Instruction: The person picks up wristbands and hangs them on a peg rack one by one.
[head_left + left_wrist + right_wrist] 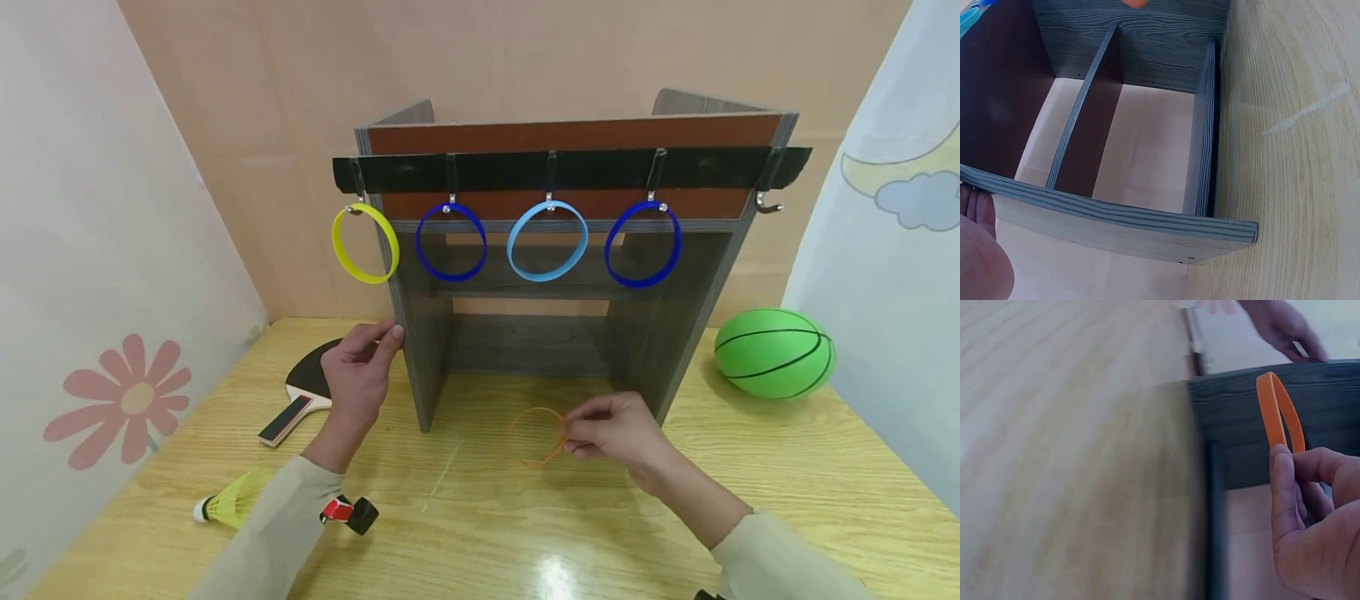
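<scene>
My right hand [611, 429] pinches an orange silicone wristband [1270, 409] between thumb and fingers, low in front of the shelf. The band sticks out leftward from the fingertips in the head view. My left hand [360, 367] holds the front edge of the grey wooden shelf's left side panel [416, 350]; its fingertips show at the panel's outer side in the left wrist view. From hooks on the shelf's black strip [495, 172] hang a yellow wristband [393, 250], a dark blue one [420, 250], a light blue one [517, 262] and another dark blue one [611, 258].
The hook [768, 204] at the far right carries no band. A green ball [775, 352] lies right of the shelf. On the left are a table tennis bat [307, 379], partly behind my left hand, and a yellow shuttlecock [236, 498] beside my sleeve.
</scene>
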{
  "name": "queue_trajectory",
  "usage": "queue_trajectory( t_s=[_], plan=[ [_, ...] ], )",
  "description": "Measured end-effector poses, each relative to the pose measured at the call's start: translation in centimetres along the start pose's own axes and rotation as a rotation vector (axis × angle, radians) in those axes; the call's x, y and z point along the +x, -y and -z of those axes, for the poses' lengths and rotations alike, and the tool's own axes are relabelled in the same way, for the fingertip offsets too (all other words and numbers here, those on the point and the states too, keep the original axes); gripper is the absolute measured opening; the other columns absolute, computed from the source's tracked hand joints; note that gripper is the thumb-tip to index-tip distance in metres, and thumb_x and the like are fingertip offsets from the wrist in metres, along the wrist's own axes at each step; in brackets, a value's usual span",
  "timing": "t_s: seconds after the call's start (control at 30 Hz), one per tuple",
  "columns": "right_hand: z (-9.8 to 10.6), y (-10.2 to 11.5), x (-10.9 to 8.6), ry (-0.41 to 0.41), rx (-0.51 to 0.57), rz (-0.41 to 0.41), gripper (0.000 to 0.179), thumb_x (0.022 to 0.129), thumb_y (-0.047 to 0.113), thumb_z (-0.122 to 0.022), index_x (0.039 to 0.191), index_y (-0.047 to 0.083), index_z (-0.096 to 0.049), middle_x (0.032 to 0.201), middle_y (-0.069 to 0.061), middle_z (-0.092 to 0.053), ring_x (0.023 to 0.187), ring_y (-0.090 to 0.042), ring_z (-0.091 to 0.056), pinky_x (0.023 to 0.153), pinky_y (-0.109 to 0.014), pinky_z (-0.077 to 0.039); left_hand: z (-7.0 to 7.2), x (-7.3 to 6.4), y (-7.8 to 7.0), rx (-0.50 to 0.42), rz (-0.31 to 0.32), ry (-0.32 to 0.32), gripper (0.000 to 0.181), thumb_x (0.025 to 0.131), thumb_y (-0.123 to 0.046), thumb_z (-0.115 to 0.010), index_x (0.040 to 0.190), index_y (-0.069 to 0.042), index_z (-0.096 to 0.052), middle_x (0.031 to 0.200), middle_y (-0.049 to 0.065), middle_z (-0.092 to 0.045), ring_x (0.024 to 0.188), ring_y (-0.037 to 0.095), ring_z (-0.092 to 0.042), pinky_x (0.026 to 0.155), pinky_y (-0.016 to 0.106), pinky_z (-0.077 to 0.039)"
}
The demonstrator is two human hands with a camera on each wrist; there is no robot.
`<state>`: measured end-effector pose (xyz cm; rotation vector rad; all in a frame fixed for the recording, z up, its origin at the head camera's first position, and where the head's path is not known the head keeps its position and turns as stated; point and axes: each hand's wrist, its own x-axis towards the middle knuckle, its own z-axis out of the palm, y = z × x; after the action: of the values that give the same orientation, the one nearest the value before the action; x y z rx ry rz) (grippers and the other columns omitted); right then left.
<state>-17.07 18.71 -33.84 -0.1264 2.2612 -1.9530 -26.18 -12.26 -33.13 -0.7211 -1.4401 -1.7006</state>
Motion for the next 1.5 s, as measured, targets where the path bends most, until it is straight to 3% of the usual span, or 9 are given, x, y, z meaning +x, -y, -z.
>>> queue_trajectory(
  t_s=[0.4,0.57,0.83,1.0,1.13,1.33,1.5],
  plan=[
    [3.7,5.4,-2.5,0.009,0.134,0.173,0.005,0.083,-0.006,-0.067,0.088,-0.005,-0.07,0.082,-0.015,-0.068,0.07,-0.022,-0.068,0.067,-0.036,-0.056,-0.3,0.1,-0.3,-0.015,0.004,-0.003,0.012,0.082,0.012,-0.066,0.093,0.017,-0.066,0.075,0.003,-0.065,0.061,0.013,-0.058,0.055,0.017,-0.046],
    [5.4,7.1,-3.8,0.023,0.216,0.25,0.011,0.085,-0.01,-0.063,0.088,-0.002,-0.071,0.082,-0.014,-0.069,0.07,-0.022,-0.068,0.066,-0.033,-0.056,-0.2,0.1,-0.3,0.0,0.002,0.0,0.011,0.082,0.011,-0.067,0.092,0.016,-0.067,0.075,0.005,-0.065,0.058,0.018,-0.056,0.053,0.017,-0.044],
    [8.9,9.1,-5.0,0.057,0.426,0.416,0.026,0.089,-0.022,-0.046,0.095,-0.011,-0.069,0.086,-0.02,-0.069,0.071,-0.026,-0.069,0.065,-0.033,-0.056,-0.1,0.1,-0.4,0.016,0.005,0.002,0.011,0.083,0.01,-0.067,0.093,0.015,-0.068,0.075,0.007,-0.064,0.063,0.015,-0.06,0.056,0.018,-0.048],
    [10.7,10.8,-5.7,-0.039,0.541,0.438,0.026,0.089,-0.023,-0.044,0.093,-0.014,-0.068,0.085,-0.024,-0.068,0.067,-0.029,-0.068,0.062,-0.034,-0.056,0.0,0.0,-0.3,0.014,0.001,0.002,0.012,0.082,0.011,-0.067,0.094,0.015,-0.068,0.075,0.006,-0.065,0.062,0.015,-0.06,0.054,0.017,-0.047],
    [12.1,12.2,-5.8,-0.149,0.569,0.482,0.023,0.088,-0.024,-0.045,0.093,-0.016,-0.067,0.082,-0.025,-0.067,0.062,-0.031,-0.067,0.057,-0.034,-0.056,0.1,-0.1,-0.4,0.012,0.004,0.004,0.012,0.082,0.013,-0.065,0.094,0.015,-0.068,0.075,0.007,-0.064,0.061,0.013,-0.059,0.053,0.017,-0.046],
    [14.0,13.5,-5.4,-0.166,0.594,0.607,0.025,0.09,-0.024,-0.041,0.095,-0.018,-0.065,0.081,-0.025,-0.067,0.062,-0.031,-0.068,0.056,-0.031,-0.055,0.0,-0.1,-0.4,0.002,0.004,0.007,0.012,0.082,0.015,-0.064,0.094,0.016,-0.067,0.076,0.005,-0.064,0.065,0.013,-0.061,0.057,0.017,-0.048],
    [14.5,14.0,-5.1,-0.25,0.678,0.567,0.021,0.089,-0.022,-0.046,0.093,-0.017,-0.067,0.08,-0.024,-0.067,0.059,-0.032,-0.067,0.056,-0.032,-0.055,0.0,-0.1,-0.4,0.005,0.002,0.011,0.012,0.082,0.014,-0.065,0.094,0.016,-0.066,0.076,0.004,-0.065,0.067,0.012,-0.062,0.059,0.018,-0.05]
  ],
)
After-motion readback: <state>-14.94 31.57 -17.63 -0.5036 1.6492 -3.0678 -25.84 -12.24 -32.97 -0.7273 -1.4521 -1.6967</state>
